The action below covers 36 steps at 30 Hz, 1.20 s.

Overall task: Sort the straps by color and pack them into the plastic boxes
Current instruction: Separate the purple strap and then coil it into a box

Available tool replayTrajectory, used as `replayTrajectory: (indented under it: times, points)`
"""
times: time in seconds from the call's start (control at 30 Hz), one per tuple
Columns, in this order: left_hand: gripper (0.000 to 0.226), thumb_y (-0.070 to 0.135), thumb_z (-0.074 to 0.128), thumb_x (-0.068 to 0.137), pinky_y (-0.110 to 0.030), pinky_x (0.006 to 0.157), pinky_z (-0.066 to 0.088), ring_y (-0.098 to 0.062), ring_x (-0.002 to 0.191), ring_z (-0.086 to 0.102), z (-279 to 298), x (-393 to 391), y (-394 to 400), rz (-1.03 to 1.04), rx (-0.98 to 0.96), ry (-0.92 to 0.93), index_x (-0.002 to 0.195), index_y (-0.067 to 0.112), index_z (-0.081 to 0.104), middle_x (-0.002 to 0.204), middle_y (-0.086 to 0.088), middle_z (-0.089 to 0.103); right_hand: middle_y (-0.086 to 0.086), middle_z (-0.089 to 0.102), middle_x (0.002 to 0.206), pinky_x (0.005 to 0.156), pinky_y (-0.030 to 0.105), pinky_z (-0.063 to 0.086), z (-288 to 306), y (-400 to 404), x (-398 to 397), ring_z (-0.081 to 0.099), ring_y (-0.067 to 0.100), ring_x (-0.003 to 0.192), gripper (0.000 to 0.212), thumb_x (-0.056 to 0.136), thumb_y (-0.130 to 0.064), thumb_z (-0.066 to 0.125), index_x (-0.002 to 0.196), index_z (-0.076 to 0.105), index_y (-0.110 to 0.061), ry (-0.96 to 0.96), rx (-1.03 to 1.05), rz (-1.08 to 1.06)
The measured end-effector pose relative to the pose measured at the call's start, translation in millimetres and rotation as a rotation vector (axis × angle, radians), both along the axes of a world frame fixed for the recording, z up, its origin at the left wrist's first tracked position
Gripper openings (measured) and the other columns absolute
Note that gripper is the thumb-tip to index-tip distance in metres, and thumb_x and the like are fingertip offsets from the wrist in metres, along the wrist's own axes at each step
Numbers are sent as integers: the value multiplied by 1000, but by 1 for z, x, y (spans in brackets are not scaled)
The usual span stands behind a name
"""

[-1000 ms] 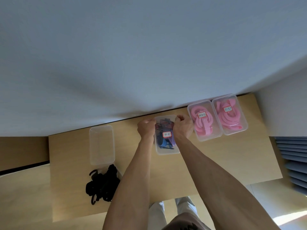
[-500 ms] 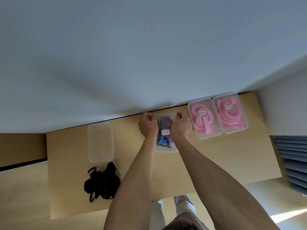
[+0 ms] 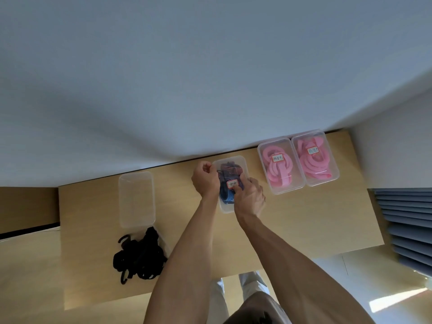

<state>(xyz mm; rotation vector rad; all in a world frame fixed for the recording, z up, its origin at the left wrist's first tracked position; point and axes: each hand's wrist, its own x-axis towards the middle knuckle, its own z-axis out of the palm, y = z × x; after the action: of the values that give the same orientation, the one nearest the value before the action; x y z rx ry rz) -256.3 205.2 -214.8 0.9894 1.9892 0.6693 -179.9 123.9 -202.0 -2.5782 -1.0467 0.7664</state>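
Two lidded boxes of pink straps are seen packed at the right of the table. At centre, the blue box is being closed: its left rim is pinched by the left hand, while its lid is pressed by the fingers of the right hand. The black straps, lower left, appear unpacked beside a clear box. Each lid carries a label; the writing cannot be read.

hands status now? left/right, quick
Left hand: fingers curled, gripping the left edge of the striped-strap box.
Right hand: resting on the same box's lid, fingers pressing by the label; not gripping.
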Motion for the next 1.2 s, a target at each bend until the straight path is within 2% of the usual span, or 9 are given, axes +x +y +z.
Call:
replayTrajectory:
  times: [0.1,0.27,0.37,0.57,0.73,0.83,0.97,1.13,1.2]
  points:
    - [6,18,65,94,-17,58,45,-13,74,60,3,-2,-7,-9,-14,-53,90,13,66,81,5,64,1,63,122,82,42,51,0,0,-2,58,28,103,33,90,-19,70,122,63,-23,-2,-4,-3]
    - [17,21,77,81,-27,65,56,-14,75,67,6,-7,-38,-152,-86,-158,93,14,66,86,1,70,1,62,124,85,42,49,5,0,5,55,27,108,30,94,-28,64,124,62,-25,23,-41,23]
    - [21,17,81,79,-14,58,50,-10,73,64,8,-7,-40,-202,-97,-159,94,14,66,87,2,68,2,61,125,87,43,49,6,0,8,56,28,109,32,96,-30,62,127,61,-25,35,-49,46]
    - [26,16,81,79,-27,62,54,-20,76,65,5,-5,-38,-207,-86,-104,95,7,63,85,0,65,1,63,122,84,42,48,2,1,5,58,28,105,27,95,-27,64,122,63,-23,6,-40,40]
    - [21,21,79,81,-13,52,39,-14,70,62,12,-8,-28,-278,-113,-49,92,10,65,83,0,68,5,56,134,90,45,49,9,7,0,51,29,118,27,93,-14,62,120,65,-14,-22,7,52]
    - [21,20,64,92,-27,52,35,-23,68,53,16,-8,-11,-139,-38,-4,76,7,60,74,-8,64,9,59,125,85,46,49,14,27,-1,55,31,111,21,90,-5,56,106,68,-4,-6,105,-4]
    - [19,13,57,98,-22,64,38,-22,84,64,18,-4,8,-118,-10,119,101,7,74,97,-7,74,10,64,115,82,44,49,13,45,7,57,32,105,24,89,0,51,106,68,-1,-27,153,8]
    - [16,3,60,91,-28,70,49,-24,88,68,10,-1,7,-77,-22,50,95,7,75,95,-6,75,5,50,145,98,44,46,2,40,3,52,30,122,46,84,1,52,129,59,-6,-44,51,106]
    - [15,3,61,90,-28,71,51,-24,87,68,9,-2,8,-83,-22,26,94,6,76,93,-6,75,3,44,149,101,44,43,-2,41,4,50,29,124,45,85,-2,52,130,57,-6,-53,9,131]
